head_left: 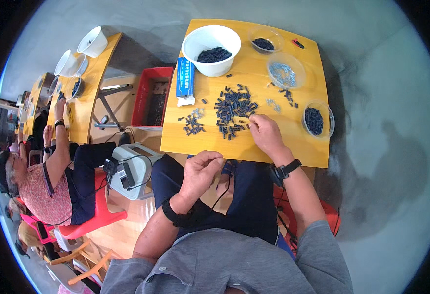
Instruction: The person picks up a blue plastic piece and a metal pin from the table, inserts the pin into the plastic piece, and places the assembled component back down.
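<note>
My right hand (267, 134) is over the front of the table, thumb and fingers pinched together at the right edge of a pile of small black cylindrical pieces (233, 107). Whatever sits in that pinch is too small to make out. In front of the table edge, above my lap, my left hand (200, 172) is closed, its thumb pressed to the bent fingers; anything it holds is hidden. Left of the main pile lies a smaller group of black pieces (194, 128) mixed with shiny bits. Several small clear or silvery bits (273, 105) lie to the right.
A white bucket (188, 44) with black pieces stands behind a blue box (185, 78). Clear bowls hold black pieces (314, 121) and silvery parts (282, 73). A red crate (141, 98) is left of the table. Farther left, another person (43, 191) sits at a neighbouring table.
</note>
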Action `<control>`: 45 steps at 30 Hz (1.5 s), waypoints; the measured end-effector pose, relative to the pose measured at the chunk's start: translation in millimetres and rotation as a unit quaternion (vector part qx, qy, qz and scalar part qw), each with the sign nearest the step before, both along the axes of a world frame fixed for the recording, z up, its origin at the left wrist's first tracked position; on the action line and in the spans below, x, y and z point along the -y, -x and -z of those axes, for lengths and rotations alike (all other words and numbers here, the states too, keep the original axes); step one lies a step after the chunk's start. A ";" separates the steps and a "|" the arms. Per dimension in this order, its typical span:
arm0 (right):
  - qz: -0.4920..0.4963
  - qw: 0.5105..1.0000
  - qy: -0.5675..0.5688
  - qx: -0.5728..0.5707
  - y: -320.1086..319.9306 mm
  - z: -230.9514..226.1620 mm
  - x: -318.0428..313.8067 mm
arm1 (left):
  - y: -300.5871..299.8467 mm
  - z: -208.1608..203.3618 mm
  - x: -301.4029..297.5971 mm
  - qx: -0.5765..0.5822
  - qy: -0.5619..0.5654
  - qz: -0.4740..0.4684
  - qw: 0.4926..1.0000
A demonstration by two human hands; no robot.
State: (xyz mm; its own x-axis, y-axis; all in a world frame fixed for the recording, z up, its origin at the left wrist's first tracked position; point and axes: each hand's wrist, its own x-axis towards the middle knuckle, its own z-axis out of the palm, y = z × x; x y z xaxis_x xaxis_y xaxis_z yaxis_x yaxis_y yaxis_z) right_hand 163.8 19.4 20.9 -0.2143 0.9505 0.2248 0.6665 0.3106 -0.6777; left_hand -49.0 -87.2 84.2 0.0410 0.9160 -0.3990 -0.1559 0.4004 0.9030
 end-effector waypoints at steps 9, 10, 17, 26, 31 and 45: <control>0.022 0.998 0.008 0.058 12.6 2.2 -11.7 | 13.6 27.6 -5.9 -0.047 0.033 -0.012 0.998; 0.022 0.998 0.009 0.058 14.1 2.0 -12.6 | 13.5 27.8 -7.0 -0.051 0.036 -0.007 0.998; 0.041 0.994 -0.016 0.100 17.3 8.2 -12.1 | 10.9 25.3 -9.6 -0.038 0.063 0.012 0.997; 0.050 0.928 0.183 -0.320 3.1 -10.3 13.5 | -2.7 12.5 -7.4 -0.061 -0.025 -0.028 0.997; -0.050 0.812 0.243 -0.529 5.8 -41.6 38.9 | -15.8 -7.2 -12.7 -0.041 -0.077 -0.036 0.996; -0.129 0.815 0.272 -0.494 26.8 -80.2 76.9 | -24.9 -43.6 7.8 0.045 -0.111 -0.019 0.993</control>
